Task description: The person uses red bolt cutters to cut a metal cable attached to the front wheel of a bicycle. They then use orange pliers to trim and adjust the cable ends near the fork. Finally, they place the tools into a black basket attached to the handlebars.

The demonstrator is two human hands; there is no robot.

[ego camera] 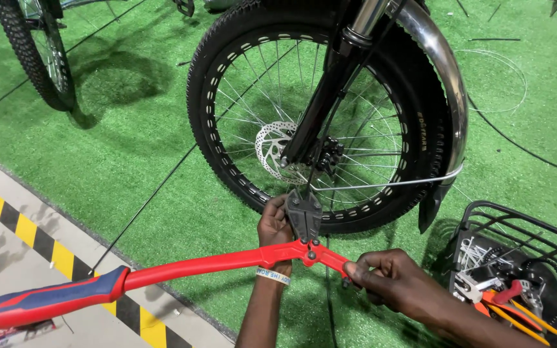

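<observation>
I am working red bolt cutters [227, 261] just below the bike wheel [320, 116].

My left hand [274, 225] is cupping the dark cutter head [303, 218] right under the tyre, fingers curled against it; my right hand [388, 277] is clenching the near red arm. A wire basket [536, 225] of tools is sitting right of the wheel.

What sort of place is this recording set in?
Probably a bicycle repair or assembly workshop: a fat-tyred bicycle wheel stands on green artificial turf, a black basket holds hand tools, and the floor edge carries yellow-black hazard tape.
</observation>
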